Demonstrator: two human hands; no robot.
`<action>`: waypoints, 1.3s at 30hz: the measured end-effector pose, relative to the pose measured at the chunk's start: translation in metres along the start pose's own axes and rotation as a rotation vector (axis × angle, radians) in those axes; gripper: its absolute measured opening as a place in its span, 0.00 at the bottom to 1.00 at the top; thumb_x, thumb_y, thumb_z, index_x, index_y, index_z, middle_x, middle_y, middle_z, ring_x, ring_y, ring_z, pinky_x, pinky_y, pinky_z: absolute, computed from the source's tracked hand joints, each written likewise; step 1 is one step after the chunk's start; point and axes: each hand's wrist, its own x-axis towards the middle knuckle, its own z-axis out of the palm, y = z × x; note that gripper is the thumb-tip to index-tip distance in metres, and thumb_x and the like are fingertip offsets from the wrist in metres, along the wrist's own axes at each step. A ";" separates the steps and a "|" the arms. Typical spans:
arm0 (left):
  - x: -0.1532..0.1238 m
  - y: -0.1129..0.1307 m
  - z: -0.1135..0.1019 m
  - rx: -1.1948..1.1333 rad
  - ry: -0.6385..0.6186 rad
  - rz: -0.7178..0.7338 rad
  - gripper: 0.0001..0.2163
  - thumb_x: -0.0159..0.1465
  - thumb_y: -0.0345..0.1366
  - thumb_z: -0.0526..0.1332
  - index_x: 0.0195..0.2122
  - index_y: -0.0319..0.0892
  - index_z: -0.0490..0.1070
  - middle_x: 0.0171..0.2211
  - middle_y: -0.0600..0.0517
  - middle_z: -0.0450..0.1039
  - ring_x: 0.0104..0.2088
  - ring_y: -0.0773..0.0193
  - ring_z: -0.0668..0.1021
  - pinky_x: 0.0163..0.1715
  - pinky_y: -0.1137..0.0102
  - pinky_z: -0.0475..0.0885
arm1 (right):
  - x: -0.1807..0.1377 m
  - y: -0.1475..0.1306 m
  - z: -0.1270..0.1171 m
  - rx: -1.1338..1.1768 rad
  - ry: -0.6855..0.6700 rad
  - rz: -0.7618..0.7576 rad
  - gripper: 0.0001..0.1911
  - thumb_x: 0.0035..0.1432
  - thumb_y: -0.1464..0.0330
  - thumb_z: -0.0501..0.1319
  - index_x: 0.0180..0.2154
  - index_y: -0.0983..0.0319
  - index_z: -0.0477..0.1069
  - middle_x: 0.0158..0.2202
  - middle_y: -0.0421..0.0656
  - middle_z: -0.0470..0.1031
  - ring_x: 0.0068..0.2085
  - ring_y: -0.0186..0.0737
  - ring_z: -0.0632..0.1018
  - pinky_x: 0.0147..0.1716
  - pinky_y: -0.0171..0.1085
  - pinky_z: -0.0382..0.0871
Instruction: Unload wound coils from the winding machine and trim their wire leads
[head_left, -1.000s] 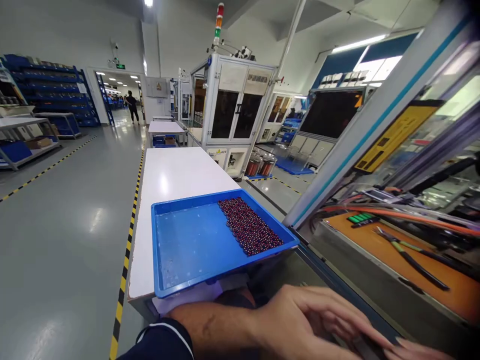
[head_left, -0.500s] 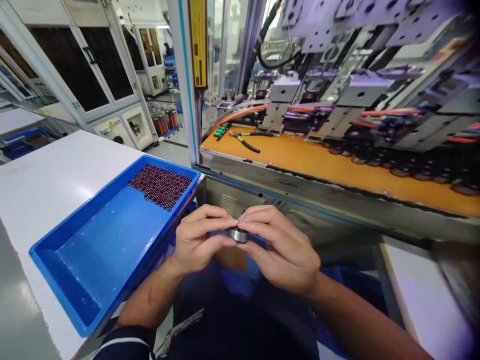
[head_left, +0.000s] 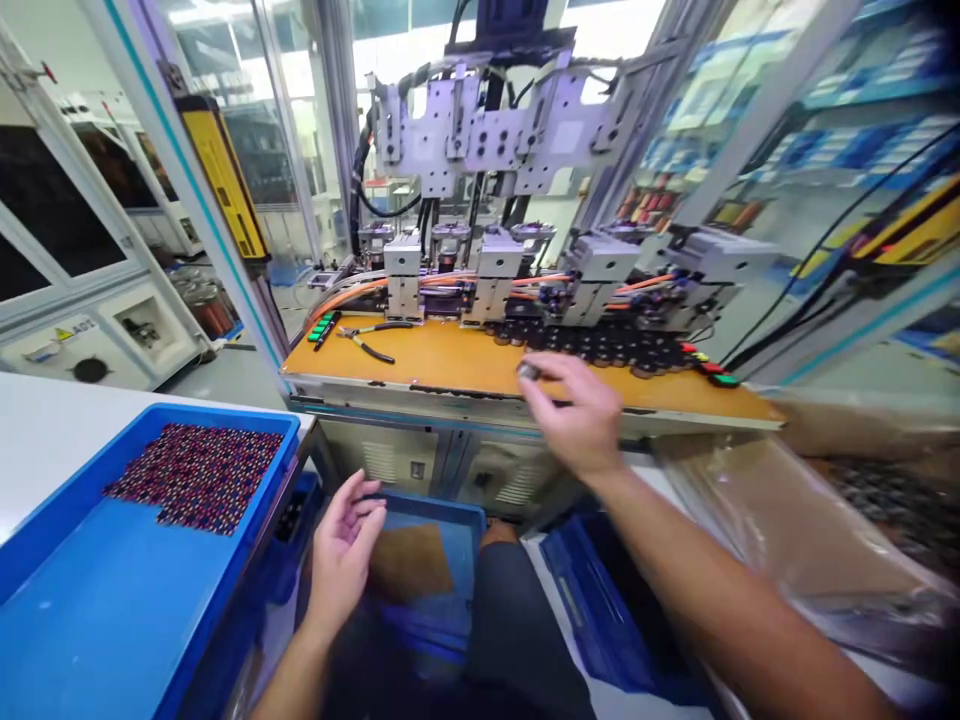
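Observation:
A small round metal part (head_left: 529,371) is pinched between the thumb and fingers of my right hand (head_left: 577,410), above the front of the orange work surface (head_left: 450,360). My left hand (head_left: 346,550) is raised over my lap with its fingers apart and nothing in it. Behind my right hand, many dark round parts (head_left: 600,345) stand in rows on the orange surface, below the machine heads (head_left: 499,265). What exactly the held part is, I cannot make out.
To the left, a blue tray (head_left: 97,600) holds a block of small dark parts (head_left: 210,470). Pliers (head_left: 367,340) lie on the orange surface. A second blue tray (head_left: 469,515) sits low before me. At right is a plastic bag (head_left: 795,540) beside a heap of dark parts (head_left: 892,500).
My hands have parted. My right hand has carried the metal part forward to the work surface, while my left let go and opened. The view has swung right.

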 end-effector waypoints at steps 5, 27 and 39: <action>0.010 -0.032 0.005 -0.015 -0.042 -0.163 0.27 0.54 0.45 0.72 0.54 0.41 0.72 0.48 0.42 0.78 0.43 0.60 0.82 0.47 0.67 0.76 | 0.016 0.075 -0.026 -0.237 -0.174 -0.064 0.16 0.65 0.61 0.58 0.44 0.66 0.78 0.49 0.56 0.78 0.57 0.63 0.73 0.54 0.63 0.68; 0.138 0.039 0.035 0.214 -0.511 -0.525 0.24 0.56 0.48 0.69 0.48 0.36 0.76 0.43 0.41 0.79 0.37 0.62 0.78 0.43 0.65 0.74 | 0.089 0.033 0.071 -0.156 -0.476 -0.075 0.36 0.59 0.58 0.66 0.62 0.68 0.61 0.62 0.60 0.64 0.65 0.55 0.65 0.59 0.53 0.68; 0.126 0.127 0.003 0.157 -0.134 -0.493 0.24 0.49 0.45 0.74 0.43 0.36 0.78 0.37 0.45 0.80 0.33 0.65 0.77 0.40 0.67 0.71 | 0.143 0.010 0.162 -0.043 -0.736 0.054 0.32 0.57 0.55 0.66 0.57 0.67 0.67 0.60 0.59 0.65 0.62 0.62 0.64 0.60 0.62 0.57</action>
